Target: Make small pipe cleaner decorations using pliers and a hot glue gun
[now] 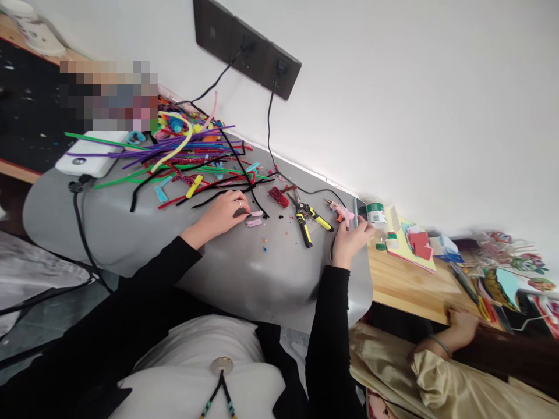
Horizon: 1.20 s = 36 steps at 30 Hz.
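Note:
My left hand (pixel 220 216), with a ring on one finger, rests low over the grey table, fingers drawn together at a short pink fuzzy piece (pixel 255 214). A second pink piece (pixel 254 223) lies just below it. At the table's right end, my right hand (pixel 350 240) has its fingers closed around the handle of a pink glue gun (pixel 340 210), whose nozzle points up and left. Between my hands lie yellow-and-black pliers (pixel 311 220), jaws towards the wall, and a dark red glittery piece (pixel 278 197).
Many coloured pipe cleaners (pixel 174 151) spread over the table's left half, near a white box (pixel 89 157) with a black cable. The glue gun's cord (pixel 305 191) runs along the wall. A bottle (pixel 376 216) stands right; another person's hand (pixel 462 327) rests by the wooden table (pixel 410 285).

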Tool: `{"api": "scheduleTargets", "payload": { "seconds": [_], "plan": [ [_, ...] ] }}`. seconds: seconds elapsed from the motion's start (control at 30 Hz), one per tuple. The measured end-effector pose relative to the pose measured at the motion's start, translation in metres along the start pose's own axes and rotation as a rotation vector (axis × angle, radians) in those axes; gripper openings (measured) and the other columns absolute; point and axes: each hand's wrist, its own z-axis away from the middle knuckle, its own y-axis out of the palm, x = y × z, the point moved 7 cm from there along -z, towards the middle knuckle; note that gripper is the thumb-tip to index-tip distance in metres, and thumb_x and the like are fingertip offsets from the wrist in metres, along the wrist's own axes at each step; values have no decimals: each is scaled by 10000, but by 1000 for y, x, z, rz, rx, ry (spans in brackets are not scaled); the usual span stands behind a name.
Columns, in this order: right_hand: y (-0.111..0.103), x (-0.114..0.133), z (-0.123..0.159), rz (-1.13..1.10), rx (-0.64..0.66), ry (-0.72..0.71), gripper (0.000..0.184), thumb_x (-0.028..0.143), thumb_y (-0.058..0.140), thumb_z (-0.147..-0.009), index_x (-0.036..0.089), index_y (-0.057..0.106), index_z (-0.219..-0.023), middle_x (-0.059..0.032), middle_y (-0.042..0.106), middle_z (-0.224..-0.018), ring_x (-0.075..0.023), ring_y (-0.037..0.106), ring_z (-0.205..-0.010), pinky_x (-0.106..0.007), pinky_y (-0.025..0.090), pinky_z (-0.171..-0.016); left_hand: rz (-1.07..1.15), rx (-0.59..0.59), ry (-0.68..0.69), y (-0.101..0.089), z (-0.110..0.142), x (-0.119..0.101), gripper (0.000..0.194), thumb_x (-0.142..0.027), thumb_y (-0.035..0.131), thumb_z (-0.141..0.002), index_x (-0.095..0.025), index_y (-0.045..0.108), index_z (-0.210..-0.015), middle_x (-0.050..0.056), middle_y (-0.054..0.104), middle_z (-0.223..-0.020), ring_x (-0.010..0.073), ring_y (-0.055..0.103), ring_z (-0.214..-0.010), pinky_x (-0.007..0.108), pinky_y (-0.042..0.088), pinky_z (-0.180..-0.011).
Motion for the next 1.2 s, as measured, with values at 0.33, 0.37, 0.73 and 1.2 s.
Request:
{"api": "scheduleTargets", "payload": {
  "seconds": [0.33,0.37,0.73,1.2],
  "plan": [
    [28,201,106,-392,753,-996,234,161,469,-1027,199,669,-1142,-106,684,-1180,-230,566,-1148,-372,465,-1020,-45,-56,-2,-28,3,-9,204,-301,521,-953,-216,696,-890,84,665,-1044,263,612,-999,435,507,-926],
    [31,209,112,-347,787,-1053,228,149,481,-1025,195,674,-1137,-105,686,-1167,-236,558,-1127,-374,459,-1001,-49,-57,0,-31,4,-14,201,-298,521,-953,-218,696,-894,82,667,-1047,264,612,-1009,437,505,-934],
    [38,203,121,-223,880,-1131,127,166,558,-1022,164,685,-1032,-85,679,-1062,-217,545,-986,-317,415,-873,-29,-56,30,-22,13,-33,181,-251,520,-963,-211,692,-920,81,664,-1052,256,606,-1019,419,502,-940],
    [36,205,143,-29,762,-1280,265,218,480,-1073,175,695,-924,-97,666,-1012,-238,518,-949,-366,359,-853,13,-240,-180,-45,40,-4,200,-373,563,-983,-242,703,-1038,55,668,-1079,254,641,-1075,402,512,-982]
  ]
}}
